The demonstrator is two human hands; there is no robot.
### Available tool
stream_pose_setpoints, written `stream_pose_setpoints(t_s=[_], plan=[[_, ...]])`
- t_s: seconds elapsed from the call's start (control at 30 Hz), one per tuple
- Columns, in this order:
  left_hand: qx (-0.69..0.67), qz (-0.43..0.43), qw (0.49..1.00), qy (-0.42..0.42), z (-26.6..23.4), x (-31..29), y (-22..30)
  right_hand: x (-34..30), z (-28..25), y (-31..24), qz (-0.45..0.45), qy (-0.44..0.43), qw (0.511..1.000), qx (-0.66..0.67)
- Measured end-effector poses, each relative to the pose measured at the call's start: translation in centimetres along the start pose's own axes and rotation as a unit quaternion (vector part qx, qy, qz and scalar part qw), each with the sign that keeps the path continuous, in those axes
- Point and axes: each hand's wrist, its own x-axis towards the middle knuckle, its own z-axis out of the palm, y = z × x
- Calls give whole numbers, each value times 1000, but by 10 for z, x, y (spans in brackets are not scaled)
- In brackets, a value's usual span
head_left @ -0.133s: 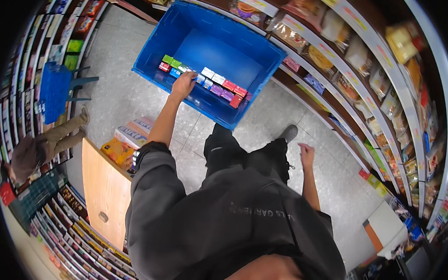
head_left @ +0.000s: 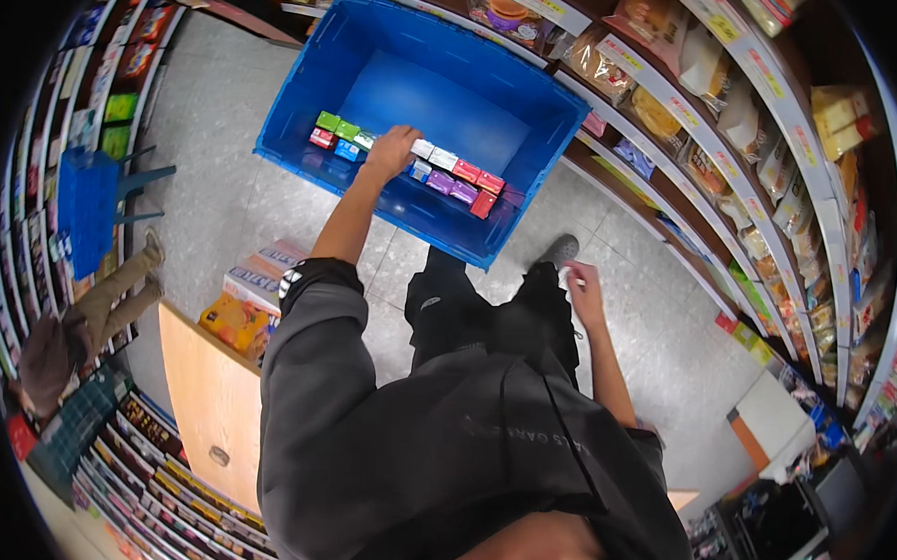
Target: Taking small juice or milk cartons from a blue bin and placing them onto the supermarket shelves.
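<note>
Inside a big blue plastic crate [head_left: 411, 211], small boxes stand in a double row along the near side. From left to right I see green boxes [head_left: 347, 130], blue ones [head_left: 347, 150], white ones [head_left: 444, 159], purple ones [head_left: 440, 182] and red ones [head_left: 489, 182]. My left hand [head_left: 390, 151] reaches in at the middle of the row, fingers curled down among the boxes; the fingertips and whatever they pinch are hidden. To the right, outside the crate, my right hand [head_left: 586, 292] hangs near my knee, loosely bent, thumb apart, with nothing visible in it.
Shelves of bagged bread [head_left: 694, 161] curve along the right, close to the crate. A wooden tabletop [head_left: 198, 389] lies at left, beside cartons and a yellow pack [head_left: 235, 318]. Further left are a blue stool [head_left: 86, 209] and another person [head_left: 108, 285] near stocked shelves.
My left hand has moved slightly right and farther along the row of boxes. My right hand has come in toward my knee. The whole view has shifted a little.
</note>
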Motion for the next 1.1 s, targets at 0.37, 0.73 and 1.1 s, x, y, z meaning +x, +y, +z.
stream_pose_setpoints(t_s=[0.37,0.73,1.1], plan=[[112,93,968,-206,102,80,-11,-88,44,-66,174,-24,985,1],[81,213,961,-154,96,115,-25,-120,61,-61,243,31,969,21],[67,232,949,-204,13,130,-24,-97,61,-86,171,47,982,58]])
